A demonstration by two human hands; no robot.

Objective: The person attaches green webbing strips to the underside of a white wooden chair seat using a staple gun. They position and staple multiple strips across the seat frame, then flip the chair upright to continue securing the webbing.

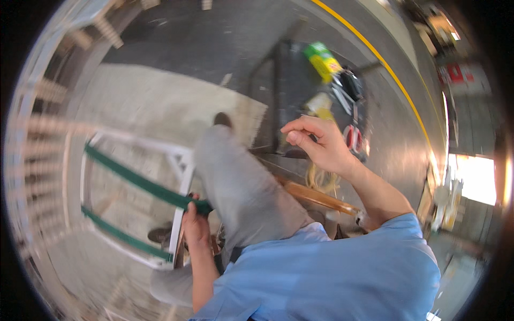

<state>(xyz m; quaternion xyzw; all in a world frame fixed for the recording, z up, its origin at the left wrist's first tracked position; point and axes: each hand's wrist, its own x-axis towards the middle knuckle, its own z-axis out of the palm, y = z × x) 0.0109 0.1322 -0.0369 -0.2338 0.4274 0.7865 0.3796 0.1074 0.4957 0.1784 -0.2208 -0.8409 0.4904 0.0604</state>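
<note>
The right hand (319, 142) is raised near the desk (289, 72); the left hand (197, 226) holds the white frame (176, 231).
Right fingers are bent, thumb close to forefinger; whether they pinch something small, I cannot tell. The left grip closes around the frame's edge, beside the leg (235, 184): a steadying step, I think, which calls for firm holding. Straight, stiff-looking bars carry flat green straps (136, 176). Farther, on the dark desk, lies a blurred, boxy yellow-green package (323, 61).

We're looking across a dark floor (176, 35) that meets a pale patch (160, 88), a yellow line (397, 79) sweeping down our right, a black table (293, 80) left of it, and white light (476, 179) blazing in at far right!
</note>
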